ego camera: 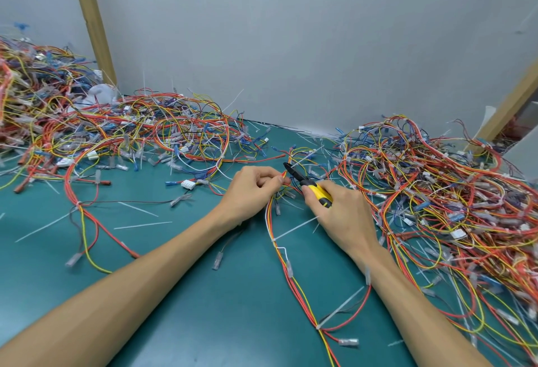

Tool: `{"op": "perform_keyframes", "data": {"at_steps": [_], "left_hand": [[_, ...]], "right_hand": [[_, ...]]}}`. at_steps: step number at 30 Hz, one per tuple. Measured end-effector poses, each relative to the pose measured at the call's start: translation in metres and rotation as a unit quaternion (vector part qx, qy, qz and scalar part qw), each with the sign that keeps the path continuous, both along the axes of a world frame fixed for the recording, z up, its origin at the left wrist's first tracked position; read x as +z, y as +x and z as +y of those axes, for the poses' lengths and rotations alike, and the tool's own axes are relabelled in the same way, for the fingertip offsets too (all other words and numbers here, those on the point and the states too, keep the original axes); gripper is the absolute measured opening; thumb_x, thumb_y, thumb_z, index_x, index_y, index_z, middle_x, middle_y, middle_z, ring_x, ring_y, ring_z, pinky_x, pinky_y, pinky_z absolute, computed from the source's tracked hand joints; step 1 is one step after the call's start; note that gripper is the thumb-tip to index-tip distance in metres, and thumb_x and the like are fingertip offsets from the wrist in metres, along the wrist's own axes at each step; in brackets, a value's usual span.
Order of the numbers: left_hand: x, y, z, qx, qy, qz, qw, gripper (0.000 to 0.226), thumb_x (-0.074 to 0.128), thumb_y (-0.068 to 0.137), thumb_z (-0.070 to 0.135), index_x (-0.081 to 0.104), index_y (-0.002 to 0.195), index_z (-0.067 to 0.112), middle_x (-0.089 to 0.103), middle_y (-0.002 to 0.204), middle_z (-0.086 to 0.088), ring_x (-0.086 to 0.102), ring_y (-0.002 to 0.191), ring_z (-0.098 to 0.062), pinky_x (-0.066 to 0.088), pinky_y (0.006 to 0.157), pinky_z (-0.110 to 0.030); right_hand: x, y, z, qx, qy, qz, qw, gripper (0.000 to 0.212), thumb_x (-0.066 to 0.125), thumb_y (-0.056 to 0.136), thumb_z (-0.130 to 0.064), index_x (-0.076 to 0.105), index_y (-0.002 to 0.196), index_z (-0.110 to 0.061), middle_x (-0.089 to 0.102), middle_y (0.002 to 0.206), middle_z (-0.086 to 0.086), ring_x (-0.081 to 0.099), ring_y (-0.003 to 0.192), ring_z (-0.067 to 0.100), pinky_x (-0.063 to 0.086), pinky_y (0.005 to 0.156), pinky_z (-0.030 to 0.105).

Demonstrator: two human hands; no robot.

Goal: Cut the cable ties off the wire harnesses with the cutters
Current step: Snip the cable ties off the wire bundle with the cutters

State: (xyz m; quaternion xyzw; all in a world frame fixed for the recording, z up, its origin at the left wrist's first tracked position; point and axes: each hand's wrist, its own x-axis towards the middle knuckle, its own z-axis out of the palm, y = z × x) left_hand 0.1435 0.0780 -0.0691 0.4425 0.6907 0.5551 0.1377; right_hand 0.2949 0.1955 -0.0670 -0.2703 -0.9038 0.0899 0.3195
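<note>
At a green work surface (189,323), a person's left hand (252,189) pinches a red-and-yellow wire harness (302,296) between thumb and curled fingers, lifting its far end just off the mat; the right hand (345,218) is wrapped round the yellow handles of the cutters (311,186), whose black nose points far and left, its tip just beside the pinched wires – whether the blades are parted cannot be told from this angle.

The harness runs from the left fingertips toward the near edge, between the two forearms; a white cable tie (294,228) binds it just near of the hands, its long tail slanting right to the base of the right hand; a second tie (341,307) cinches the bundle nearer the camera, its tail also angled up and right.

A tangled left heap (116,130) of red, yellow, blue and white harnesses rises along the far left; a right heap (442,197) spreads down the right side, touching the right forearm; loose tie offcuts (142,225) lie scattered on the mat to the left – thin white strips, well apart from the hands.

Behind stands a plain grey wall (291,40), with a tan post (93,20) leaning at the far left.
</note>
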Motion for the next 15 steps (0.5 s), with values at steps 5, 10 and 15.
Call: {"op": "perform_keyframes", "data": {"at_steps": [5,10,15], "left_hand": [[0.0006,-0.0003,0.0007,0.003,-0.003,-0.005,1.000,0.021,0.054,0.097,0.022,0.074,0.094,0.017,0.022,0.045,0.007,0.019,0.047,-0.008,0.021,0.056,-0.027],[-0.0019,0.0000,0.0013,0.002,0.004,-0.018,1.000,0.021,0.055,0.097,0.021,0.075,0.094,0.017,0.023,0.048,0.006,0.020,0.047,-0.009,0.021,0.060,-0.030],[-0.0024,-0.0008,0.0015,-0.002,0.010,-0.027,1.000,0.020,0.055,0.096,0.021,0.075,0.094,0.018,0.023,0.048,0.006,0.021,0.051,-0.012,0.023,0.062,-0.029]], "right_hand": [[-0.0001,-0.0001,0.0006,-0.001,-0.004,0.000,1.000,0.042,0.052,0.090,-0.057,0.067,0.082,-0.018,0.062,0.063,0.000,0.058,0.064,0.024,0.046,0.058,0.037],[-0.0011,-0.0003,0.0014,0.001,0.006,0.006,1.000,0.040,0.054,0.090,-0.055,0.067,0.081,-0.019,0.061,0.062,-0.002,0.057,0.061,0.022,0.042,0.054,0.034],[-0.0016,0.0000,0.0019,0.001,0.011,0.006,1.000,0.039,0.054,0.091,-0.055,0.068,0.083,-0.020,0.064,0.065,-0.002,0.057,0.061,0.020,0.042,0.055,0.033]]}}
